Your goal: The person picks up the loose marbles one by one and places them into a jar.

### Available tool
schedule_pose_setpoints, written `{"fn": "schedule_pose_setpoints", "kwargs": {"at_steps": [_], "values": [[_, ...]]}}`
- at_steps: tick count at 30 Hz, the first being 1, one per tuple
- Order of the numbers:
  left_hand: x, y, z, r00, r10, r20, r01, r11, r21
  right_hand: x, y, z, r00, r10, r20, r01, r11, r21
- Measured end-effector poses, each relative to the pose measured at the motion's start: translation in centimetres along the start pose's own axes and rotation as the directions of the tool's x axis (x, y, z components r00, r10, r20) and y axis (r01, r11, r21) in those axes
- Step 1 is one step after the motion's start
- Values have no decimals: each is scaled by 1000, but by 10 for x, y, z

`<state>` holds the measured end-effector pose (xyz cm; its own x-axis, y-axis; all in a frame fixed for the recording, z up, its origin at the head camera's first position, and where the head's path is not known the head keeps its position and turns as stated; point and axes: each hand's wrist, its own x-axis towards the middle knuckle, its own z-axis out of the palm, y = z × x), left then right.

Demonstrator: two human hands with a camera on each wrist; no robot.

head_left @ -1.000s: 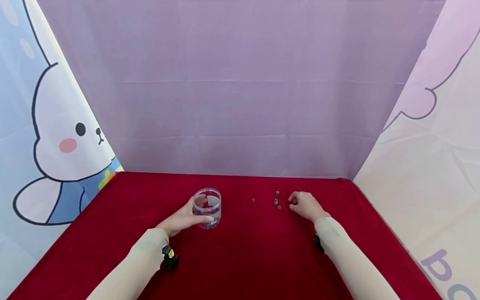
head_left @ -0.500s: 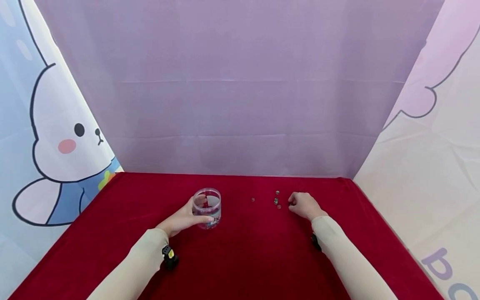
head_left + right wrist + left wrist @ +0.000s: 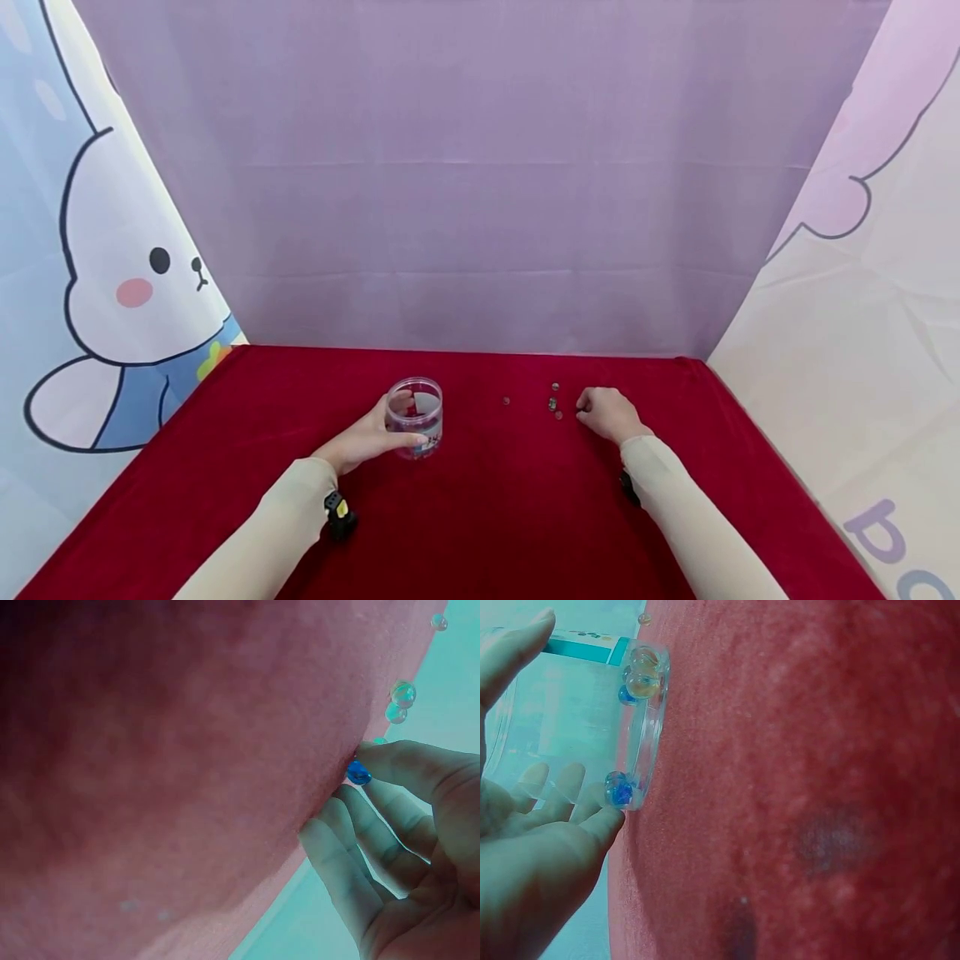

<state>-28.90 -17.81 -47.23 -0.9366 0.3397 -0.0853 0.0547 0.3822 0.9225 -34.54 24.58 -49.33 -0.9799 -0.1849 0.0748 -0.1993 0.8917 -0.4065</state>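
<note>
My left hand (image 3: pixel 369 436) grips a clear plastic jar (image 3: pixel 435 418) standing upright on the red cloth, thumb on the near side and fingers round the far side. Inside its base the left wrist view shows several marbles, amber (image 3: pixel 643 682) and blue (image 3: pixel 619 793). At the right, my right hand (image 3: pixel 609 412) is down at the cloth. Its thumb and fingers pinch a blue marble (image 3: pixel 358 772), partly covered by the thumb. Just left of that hand lie several loose clear or greenish marbles (image 3: pixel 552 403).
One marble (image 3: pixel 506 401) lies apart, between the jar and the loose group. Red cloth (image 3: pixel 480 517) covers the table, with a lilac curtain (image 3: pixel 480 208) behind. Printed cartoon sheets hang at the left (image 3: pixel 112 317) and right (image 3: pixel 847 358).
My right hand has shifted slightly down and its forearm a little to the left, with the fingers drawn closer together. The left hand and jar stay in place.
</note>
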Motion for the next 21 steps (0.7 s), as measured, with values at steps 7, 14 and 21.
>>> {"fn": "schedule_pose_setpoints", "kwargs": {"at_steps": [7,14,21], "values": [[-1,2,0,1000,3,1,-3,1000,2,-3,-2,-2,1000,17,-2,-17,1000,14],[-3,3,0,1000,-1,2,1,1000,-2,-6,-3,-5,1000,16,10,-17,999,43],[-3,2,0,1000,-7,0,7,1000,-4,-8,-5,-8,1000,12,19,-13,998,61]]}}
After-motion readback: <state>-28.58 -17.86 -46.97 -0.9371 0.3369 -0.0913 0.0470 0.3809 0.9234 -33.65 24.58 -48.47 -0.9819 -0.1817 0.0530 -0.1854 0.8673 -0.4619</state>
